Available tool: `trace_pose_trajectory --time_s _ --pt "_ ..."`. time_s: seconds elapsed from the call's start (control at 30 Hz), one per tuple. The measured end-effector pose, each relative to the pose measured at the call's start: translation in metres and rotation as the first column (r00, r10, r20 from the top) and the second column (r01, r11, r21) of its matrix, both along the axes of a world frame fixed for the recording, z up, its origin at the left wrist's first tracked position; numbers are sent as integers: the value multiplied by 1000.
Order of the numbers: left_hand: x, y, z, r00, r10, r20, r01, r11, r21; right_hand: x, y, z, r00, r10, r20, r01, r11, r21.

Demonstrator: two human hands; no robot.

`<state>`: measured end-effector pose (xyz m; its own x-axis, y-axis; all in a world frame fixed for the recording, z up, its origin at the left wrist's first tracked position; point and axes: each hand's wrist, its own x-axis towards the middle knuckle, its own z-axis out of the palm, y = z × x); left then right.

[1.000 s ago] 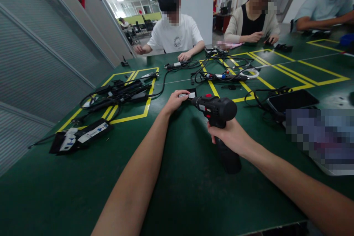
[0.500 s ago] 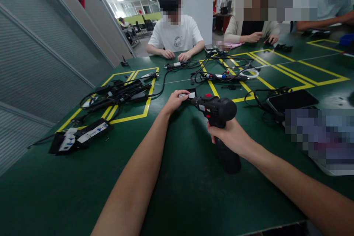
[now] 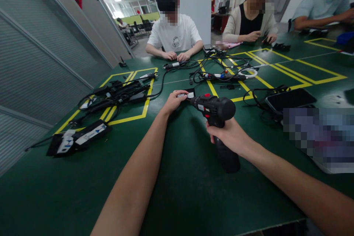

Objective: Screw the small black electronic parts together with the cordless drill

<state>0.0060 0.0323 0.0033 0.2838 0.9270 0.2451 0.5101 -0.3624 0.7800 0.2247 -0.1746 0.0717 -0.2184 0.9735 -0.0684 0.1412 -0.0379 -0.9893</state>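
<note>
My right hand [image 3: 229, 136] is wrapped round the grip of a black cordless screwdriver [image 3: 217, 112] with red marks. Its nose points left at a small black part with a white label [image 3: 189, 94] lying on the green table [image 3: 177, 177]. My left hand [image 3: 174, 100] is closed on that small part, its fingers pinching the near edge, right at the tool's tip.
A pile of black adapters and cables [image 3: 118, 92] lies in a yellow-taped box at the left, and a flat black pack [image 3: 79, 138] lies nearer. More cables and tools [image 3: 226, 75] lie beyond. A tablet [image 3: 290, 99] lies at the right. Three people sit across the table.
My hands and the tool have stayed in place. The person in white across the table has brought both hands together on the table. The view has shifted slightly.
</note>
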Motion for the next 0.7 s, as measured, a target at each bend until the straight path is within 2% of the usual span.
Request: trace_pose_trajectory --time_s 0.33,0.7 --pt "-1 0 0 1000 2 -4 -2 1000 8 1 1 2 999 -28 -35 26 997 -66" --pt "-1 1 -1 1000 -2 9 2 1000 13 1 0 1 999 -22 -37 21 999 -48"
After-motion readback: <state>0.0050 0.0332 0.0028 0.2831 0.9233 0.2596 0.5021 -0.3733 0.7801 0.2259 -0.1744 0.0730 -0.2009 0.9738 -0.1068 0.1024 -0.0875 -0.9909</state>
